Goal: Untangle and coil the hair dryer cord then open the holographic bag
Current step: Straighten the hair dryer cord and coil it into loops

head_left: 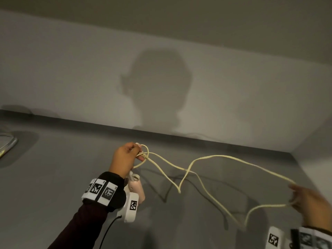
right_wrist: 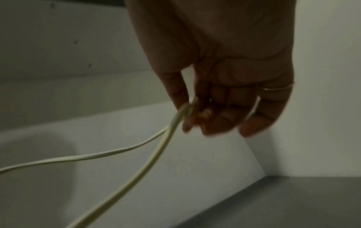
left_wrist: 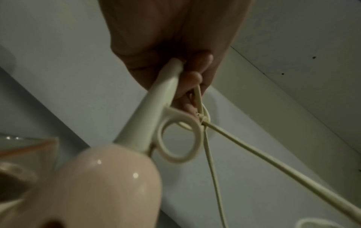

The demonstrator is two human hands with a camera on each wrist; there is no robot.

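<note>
Cream cord (head_left: 224,157) strung between left hand (head_left: 124,159), blurred right hand (head_left: 309,203)

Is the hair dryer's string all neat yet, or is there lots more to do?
Not neat yet. The cord sags in loose, crossing loops, so no coil is made. Right now the left hand grips it by the hair dryer, and the right hand pinches a loop, pulling it apart. Coiling and opening the bag are left; no bag is clearly visible.

Left hand (head_left: 125,159) raised, fingers curled in grip; right hand (head_left: 309,203) lower right, fingertips pinching.
</note>
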